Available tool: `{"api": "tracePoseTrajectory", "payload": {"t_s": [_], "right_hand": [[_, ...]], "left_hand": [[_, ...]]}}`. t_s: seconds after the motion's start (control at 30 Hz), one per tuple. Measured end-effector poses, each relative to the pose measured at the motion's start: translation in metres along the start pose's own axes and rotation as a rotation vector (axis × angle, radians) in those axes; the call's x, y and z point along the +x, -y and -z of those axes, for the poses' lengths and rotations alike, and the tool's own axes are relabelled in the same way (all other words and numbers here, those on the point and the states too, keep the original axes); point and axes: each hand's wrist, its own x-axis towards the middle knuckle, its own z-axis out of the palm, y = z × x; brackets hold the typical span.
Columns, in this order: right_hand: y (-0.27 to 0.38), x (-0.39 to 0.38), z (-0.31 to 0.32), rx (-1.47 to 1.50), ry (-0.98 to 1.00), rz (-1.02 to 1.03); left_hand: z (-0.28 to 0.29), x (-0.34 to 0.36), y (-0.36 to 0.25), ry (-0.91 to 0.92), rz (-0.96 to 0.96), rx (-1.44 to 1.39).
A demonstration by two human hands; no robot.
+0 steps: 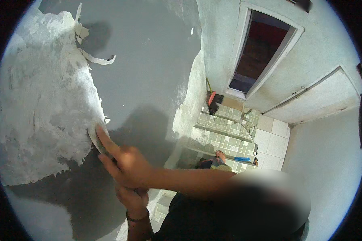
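A metal scraper [93, 136] lies against the edge of a pale, ragged flaking layer [40, 100] on the grey wall [145, 60]. My right hand [122, 160] is closed on the scraper, its index finger stretched along the blade. My left hand [130, 197], with a dark band at the wrist, is closed just below the right, apparently round the handle, which is mostly hidden. Curled loose flakes [102, 60] hang from the layer's upper edge.
Tiled steps [229, 136] descend beside the wall, with my bare foot [219, 158] and a blue strip [242, 159] on them. A broom [214, 104] leans in the corner. A framed window opening [263, 52] and a white door [309, 92] are at the right.
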Motion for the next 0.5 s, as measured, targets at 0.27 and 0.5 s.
{"api": "tracePoseTrajectory", "payload": {"t_s": [0.27,0.5], "right_hand": [[0.0,0.004,-0.002,-0.024,0.066,-0.023],[0.02,0.007,0.011,-0.075,0.152,-0.011]], "left_hand": [[-0.023,-0.002,-0.041,-0.038,0.202,-0.641],[-0.023,-0.005,-0.051,0.033,0.244,-0.726]]}}
